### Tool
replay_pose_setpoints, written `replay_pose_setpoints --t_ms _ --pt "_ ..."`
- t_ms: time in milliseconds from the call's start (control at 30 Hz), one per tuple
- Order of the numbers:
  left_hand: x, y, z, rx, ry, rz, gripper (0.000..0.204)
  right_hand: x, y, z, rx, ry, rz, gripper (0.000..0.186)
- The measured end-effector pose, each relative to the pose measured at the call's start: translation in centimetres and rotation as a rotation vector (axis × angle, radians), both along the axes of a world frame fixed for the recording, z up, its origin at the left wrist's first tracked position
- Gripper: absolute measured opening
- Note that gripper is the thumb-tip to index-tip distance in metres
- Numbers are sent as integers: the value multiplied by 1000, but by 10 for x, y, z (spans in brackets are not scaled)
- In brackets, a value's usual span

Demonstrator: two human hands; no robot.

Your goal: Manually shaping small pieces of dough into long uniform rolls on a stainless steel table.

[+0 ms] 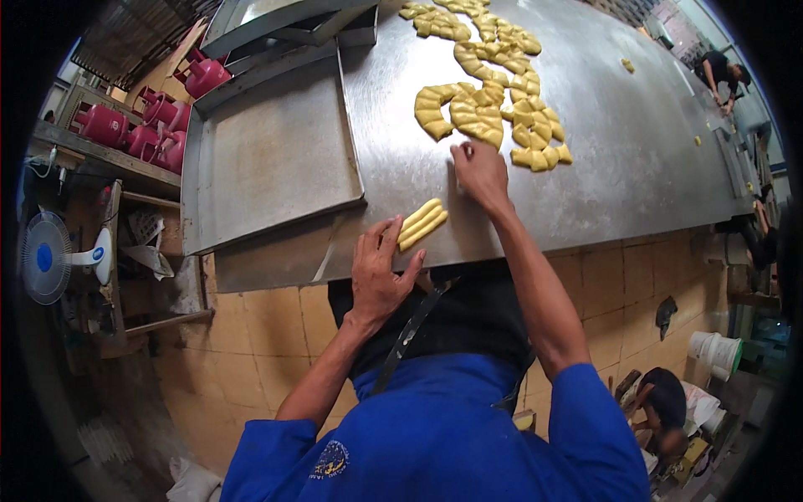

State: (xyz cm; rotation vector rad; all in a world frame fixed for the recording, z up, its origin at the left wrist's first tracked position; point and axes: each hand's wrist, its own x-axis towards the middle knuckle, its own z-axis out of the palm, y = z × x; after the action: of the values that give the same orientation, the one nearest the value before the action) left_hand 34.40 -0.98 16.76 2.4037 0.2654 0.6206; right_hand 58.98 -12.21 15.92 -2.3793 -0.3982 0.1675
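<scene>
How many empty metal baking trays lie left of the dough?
2: a large flat tray beside the left hand, and another tray stacked behind it; more may be hidden.

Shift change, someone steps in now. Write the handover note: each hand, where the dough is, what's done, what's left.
Left hand: flat on the steel table near its front edge, fingertips touching a small row of three shaped dough sticks.
Right hand: pressed down on the table just below the pile of cut dough pieces; anything under it is hidden.
Done: three sticks shaped and set side by side.
Left: most of the pile is unshaped. The metal tray to the left holds no dough.
</scene>
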Motion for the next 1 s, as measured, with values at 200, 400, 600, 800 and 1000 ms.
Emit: replay_pose_setpoints --t_ms 200,400,600,800,1000 --pt "-7 -2 17 -86 7 -39 54 28 50 -13 0 -88 -257 53" --pt "-2 6 43 -371 69 -58 44 -23 -6 -30 520 263 -131 38" --pt "51 -12 47 -660 161 -211 48 -88 -102 15 556 63 -131 39" --pt "96 -32 35 -1047 311 -427 32 -112 -111 88 329 -62 249 30" --pt "93 -47 30 -1176 283 -475 29 -109 -126 104 254 -248 305 22"
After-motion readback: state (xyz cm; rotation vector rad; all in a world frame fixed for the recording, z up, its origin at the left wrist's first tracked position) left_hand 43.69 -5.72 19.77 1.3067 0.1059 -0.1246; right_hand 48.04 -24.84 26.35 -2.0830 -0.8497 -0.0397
